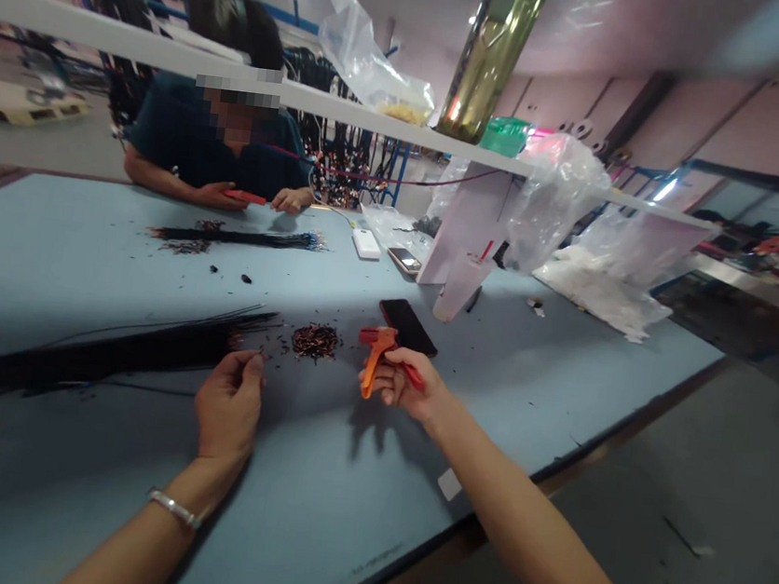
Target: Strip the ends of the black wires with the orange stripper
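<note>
My right hand is wrapped round an orange and red wire stripper, held above the table with its head pointing left. My left hand is closed in a pinch at the end of a long bundle of black wires. A single black wire leaves the bundle and runs into this hand; its tip is too small to make out. Between the two hands lies a pile of short black and copper-coloured scraps. A black phone rests just beyond the wire stripper.
Across the blue table a co-worker holds a red tool beside another wire bundle. A shelf crosses above the table, carrying a green bottle. A plastic cup stands by its support panel.
</note>
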`<state>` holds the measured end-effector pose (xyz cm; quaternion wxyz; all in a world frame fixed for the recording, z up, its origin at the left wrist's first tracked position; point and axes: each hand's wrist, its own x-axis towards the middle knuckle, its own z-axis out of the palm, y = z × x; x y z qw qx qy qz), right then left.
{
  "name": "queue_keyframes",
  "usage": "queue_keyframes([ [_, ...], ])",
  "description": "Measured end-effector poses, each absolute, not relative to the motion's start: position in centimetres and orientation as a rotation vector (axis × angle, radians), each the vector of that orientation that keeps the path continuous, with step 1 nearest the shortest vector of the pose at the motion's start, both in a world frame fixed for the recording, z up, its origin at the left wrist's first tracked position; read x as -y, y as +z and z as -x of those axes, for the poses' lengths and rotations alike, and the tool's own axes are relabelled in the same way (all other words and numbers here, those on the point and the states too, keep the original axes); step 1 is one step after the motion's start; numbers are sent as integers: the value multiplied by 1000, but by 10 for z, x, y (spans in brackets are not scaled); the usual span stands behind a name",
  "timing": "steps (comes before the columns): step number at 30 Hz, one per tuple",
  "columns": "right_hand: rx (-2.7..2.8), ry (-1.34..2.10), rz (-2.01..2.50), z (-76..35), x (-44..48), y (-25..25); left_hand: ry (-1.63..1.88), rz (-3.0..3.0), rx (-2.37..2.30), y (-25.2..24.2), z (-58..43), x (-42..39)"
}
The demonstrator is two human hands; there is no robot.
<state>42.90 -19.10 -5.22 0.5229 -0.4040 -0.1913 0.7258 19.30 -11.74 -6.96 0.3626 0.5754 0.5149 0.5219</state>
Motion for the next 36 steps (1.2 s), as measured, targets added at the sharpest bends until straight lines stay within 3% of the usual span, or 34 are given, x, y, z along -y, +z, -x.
queue_keyframes([
  [19,553,1736,1048,-423,225,-64,1362,-1474,-1306,-67,-196,119],
  [27,604,1829,1047,-396,192,-65,1346,-1455,-1335,-64,-195,120],
  [36,544,1662,1167,-431,221,-56,1345,-1494,-1312,-74,-196,116],
])
